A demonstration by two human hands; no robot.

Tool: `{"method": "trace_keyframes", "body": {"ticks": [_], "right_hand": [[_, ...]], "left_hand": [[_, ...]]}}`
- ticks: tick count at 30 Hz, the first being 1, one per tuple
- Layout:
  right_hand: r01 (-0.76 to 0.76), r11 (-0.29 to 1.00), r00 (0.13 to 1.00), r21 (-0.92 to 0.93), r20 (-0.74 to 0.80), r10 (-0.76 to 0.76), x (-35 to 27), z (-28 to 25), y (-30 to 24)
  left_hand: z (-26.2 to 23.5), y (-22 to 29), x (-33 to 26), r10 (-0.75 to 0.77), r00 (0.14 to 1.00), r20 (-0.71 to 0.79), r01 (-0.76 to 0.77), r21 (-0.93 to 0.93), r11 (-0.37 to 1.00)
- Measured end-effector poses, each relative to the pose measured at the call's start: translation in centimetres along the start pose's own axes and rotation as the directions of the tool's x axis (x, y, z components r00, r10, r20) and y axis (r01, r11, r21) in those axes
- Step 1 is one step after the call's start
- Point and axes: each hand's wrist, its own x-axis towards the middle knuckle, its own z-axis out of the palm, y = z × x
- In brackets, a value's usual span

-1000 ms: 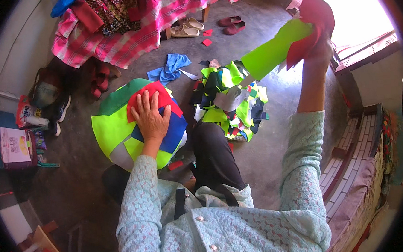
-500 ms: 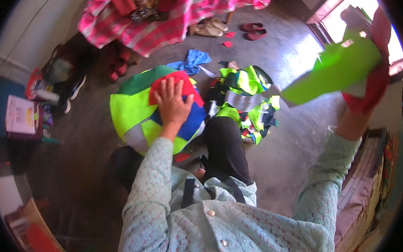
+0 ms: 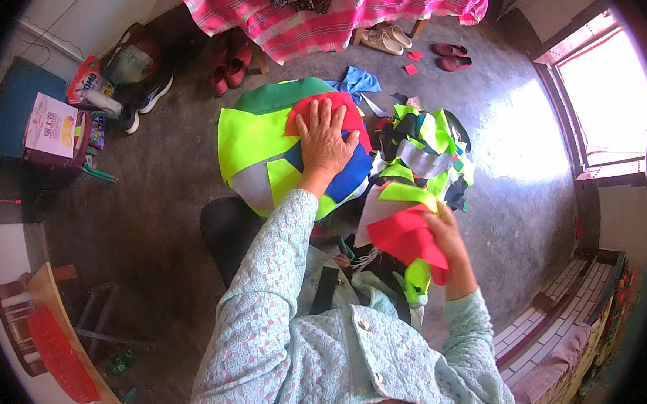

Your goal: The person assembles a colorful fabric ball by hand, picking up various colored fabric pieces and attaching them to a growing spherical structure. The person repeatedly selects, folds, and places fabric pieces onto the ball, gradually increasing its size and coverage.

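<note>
My left hand (image 3: 326, 144) lies flat with spread fingers on a round patchwork of fabric pieces (image 3: 246, 144) in neon yellow, green, red, blue and grey. Its palm rests over the red and blue patches. My right hand (image 3: 448, 239) grips a bunch of fabric scraps (image 3: 403, 234), red, neon yellow and pale, hanging above my lap. Just beyond that hand, to the right of the patchwork, is a heap of fabric scraps (image 3: 424, 159) in neon yellow, black, silver and blue. What supports the patchwork from below is hidden.
Blue cloth (image 3: 353, 83) lies behind the patchwork. Farther back stand pale shoes (image 3: 384, 41), dark red shoes (image 3: 452, 57) and a table with a pink checked cloth (image 3: 312, 21). A box (image 3: 52, 130) is at left, a wooden stool (image 3: 65, 336) at lower left, a bright window (image 3: 606, 96) at right.
My right hand has swung down and inward from the far upper right, bringing the fabric scraps over my lap. My left hand stays on the patchwork. The whole view has shifted.
</note>
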Motion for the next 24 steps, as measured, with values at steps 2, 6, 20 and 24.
{"method": "trace_keyframes", "body": {"ticks": [2, 6, 20, 24], "right_hand": [[0.276, 0.931, 0.958, -0.238, 0.148, -0.246, 1.9, 0.5, 3.5], [0.495, 0.695, 0.866, -0.522, 0.227, -0.446, 2.6, 1.4, 4.7], [0.539, 0.728, 0.787, -0.423, -0.053, -0.614, 2.5, 2.5, 7.1], [0.629, 0.727, 0.709, -0.274, -0.182, -0.682, 3.1, 2.4, 7.3]], "left_hand": [[-0.1, 0.0, -0.1, -0.001, 1.000, -0.010, 0.001, -0.003, 1.000], [-0.1, 0.1, -0.2, -0.002, 1.000, -0.023, 0.002, -0.013, 1.000], [-1.7, 2.0, -0.8, 0.117, 0.959, -0.258, -0.175, -0.213, 0.961], [-3.6, 8.1, -4.1, 0.122, 0.991, -0.061, -0.127, -0.739, 0.662]]}}
